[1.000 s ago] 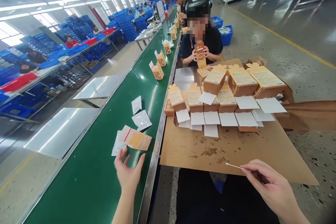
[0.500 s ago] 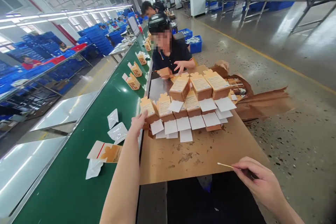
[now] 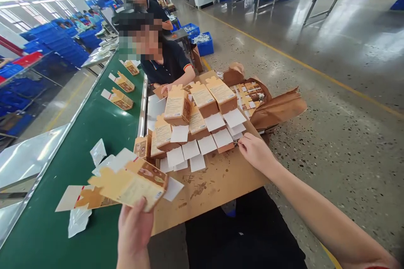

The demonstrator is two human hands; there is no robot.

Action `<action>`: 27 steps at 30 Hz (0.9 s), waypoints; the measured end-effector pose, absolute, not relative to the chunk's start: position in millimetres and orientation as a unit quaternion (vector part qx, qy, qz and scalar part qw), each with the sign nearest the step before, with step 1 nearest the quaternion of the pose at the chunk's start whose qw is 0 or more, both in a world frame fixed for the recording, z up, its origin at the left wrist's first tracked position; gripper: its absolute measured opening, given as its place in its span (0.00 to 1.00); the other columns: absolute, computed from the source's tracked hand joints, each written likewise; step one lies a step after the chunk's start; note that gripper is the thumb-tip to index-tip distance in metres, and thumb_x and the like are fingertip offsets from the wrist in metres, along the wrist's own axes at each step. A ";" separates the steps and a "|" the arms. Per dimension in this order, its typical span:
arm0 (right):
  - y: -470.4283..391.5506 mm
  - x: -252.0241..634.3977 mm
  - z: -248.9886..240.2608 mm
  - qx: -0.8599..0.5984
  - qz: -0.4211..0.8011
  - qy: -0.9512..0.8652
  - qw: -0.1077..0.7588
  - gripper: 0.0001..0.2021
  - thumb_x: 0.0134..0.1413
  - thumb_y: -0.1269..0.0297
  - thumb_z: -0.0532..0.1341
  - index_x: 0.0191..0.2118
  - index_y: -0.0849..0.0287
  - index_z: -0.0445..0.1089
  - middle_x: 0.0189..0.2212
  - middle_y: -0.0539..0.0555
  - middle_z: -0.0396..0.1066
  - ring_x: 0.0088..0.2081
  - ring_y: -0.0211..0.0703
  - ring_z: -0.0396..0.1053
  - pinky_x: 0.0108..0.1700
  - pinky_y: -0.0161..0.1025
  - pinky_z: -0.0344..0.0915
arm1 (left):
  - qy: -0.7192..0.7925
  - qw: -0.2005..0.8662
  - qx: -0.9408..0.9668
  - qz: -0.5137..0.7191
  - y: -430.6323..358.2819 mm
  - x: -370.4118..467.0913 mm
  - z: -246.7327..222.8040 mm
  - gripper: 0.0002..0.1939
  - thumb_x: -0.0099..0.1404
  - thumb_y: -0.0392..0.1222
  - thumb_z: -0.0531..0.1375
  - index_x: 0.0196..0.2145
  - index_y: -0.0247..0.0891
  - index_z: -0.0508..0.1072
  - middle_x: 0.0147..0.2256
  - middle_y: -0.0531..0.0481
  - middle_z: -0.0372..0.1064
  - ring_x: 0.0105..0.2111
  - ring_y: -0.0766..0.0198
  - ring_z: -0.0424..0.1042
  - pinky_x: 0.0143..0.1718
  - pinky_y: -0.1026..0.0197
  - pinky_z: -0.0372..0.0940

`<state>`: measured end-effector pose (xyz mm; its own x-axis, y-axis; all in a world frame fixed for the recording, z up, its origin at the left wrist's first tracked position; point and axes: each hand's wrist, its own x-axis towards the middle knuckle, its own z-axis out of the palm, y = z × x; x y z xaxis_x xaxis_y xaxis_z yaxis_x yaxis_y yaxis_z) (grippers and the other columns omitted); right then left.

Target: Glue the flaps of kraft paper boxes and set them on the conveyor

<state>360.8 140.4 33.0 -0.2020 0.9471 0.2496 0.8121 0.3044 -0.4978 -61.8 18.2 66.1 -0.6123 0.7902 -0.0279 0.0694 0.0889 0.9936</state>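
The left grip (image 3: 135,225) is clamping a paper box (image 3: 142,187), hanging about eight o'clock from the pile of boxes (image 3: 196,122), near the green belt (image 3: 113,130). That hand is no longer reaching to the pile, so one box is apparently entering the work. The right grip (image 3: 255,151) is now hovering at the pile's four o'clock; I'm not managing to tell whether its fingers are pinching anything.

Held box (image 3: 142,183): smooth printed card. Counter sheet (image 3: 206,187): matt cardboard. Belt (image 3: 44,241) at 9 o'clock: smooth, glossy. Pouches (image 3: 78,222): shiny crinkled plastic.
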 end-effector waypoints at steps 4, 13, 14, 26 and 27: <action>152.5 352.1 34.4 -0.585 0.136 -0.777 0.190 0.15 0.74 0.75 0.62 0.33 0.56 0.79 0.39 0.57 0.79 0.36 0.46 0.75 0.41 0.40 0.69 | 0.663 0.437 0.203 0.573 -19.4 -24.1 32.3 0.48 0.42 0.61 0.89 0.59 0.47 0.86 0.59 0.37 0.87 0.70 0.28 0.79 0.74 0.27 0.72; 108.5 380.0 36.7 -0.571 0.113 -0.715 0.388 0.11 0.74 0.70 0.65 0.37 0.53 0.82 0.32 0.51 0.77 0.31 0.43 0.74 0.38 0.39 0.73 | 0.677 0.421 0.264 0.543 -15.5 12.2 -2.4 0.49 0.50 0.64 0.89 0.62 0.42 0.80 0.60 0.33 0.86 0.66 0.34 0.84 0.75 0.33 0.73; 92.7 379.2 34.9 -0.566 0.113 -0.699 0.421 0.11 0.75 0.69 0.66 0.37 0.53 0.81 0.31 0.50 0.77 0.30 0.41 0.73 0.36 0.38 0.73 | 0.676 0.417 0.270 0.544 -14.2 13.8 -2.3 0.49 0.50 0.63 0.89 0.62 0.42 0.80 0.61 0.33 0.86 0.65 0.35 0.85 0.74 0.34 0.74; -6.4 246.4 -21.4 -0.393 0.222 -0.795 0.405 0.16 0.73 0.79 0.62 0.34 0.52 0.70 0.30 0.47 0.67 0.29 0.38 0.63 0.34 0.36 0.63 | 0.667 0.423 0.313 0.527 -4.5 8.3 4.5 0.48 0.49 0.56 0.90 0.61 0.42 0.78 0.59 0.34 0.86 0.61 0.38 0.87 0.68 0.37 0.79; -3.6 245.4 -24.5 -0.395 0.218 -0.802 0.391 0.16 0.73 0.79 0.62 0.33 0.52 0.69 0.30 0.47 0.67 0.30 0.39 0.64 0.35 0.36 0.63 | 0.665 0.420 0.312 0.533 -4.4 10.3 5.9 0.48 0.49 0.57 0.90 0.62 0.42 0.78 0.59 0.34 0.86 0.61 0.38 0.87 0.69 0.36 0.78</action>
<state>245.4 -3.6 -24.5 -0.3829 0.8041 0.4547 0.4632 0.5930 -0.6586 10.3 -4.4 5.9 -0.4534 0.8623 -0.2256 -0.0334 0.2365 0.9710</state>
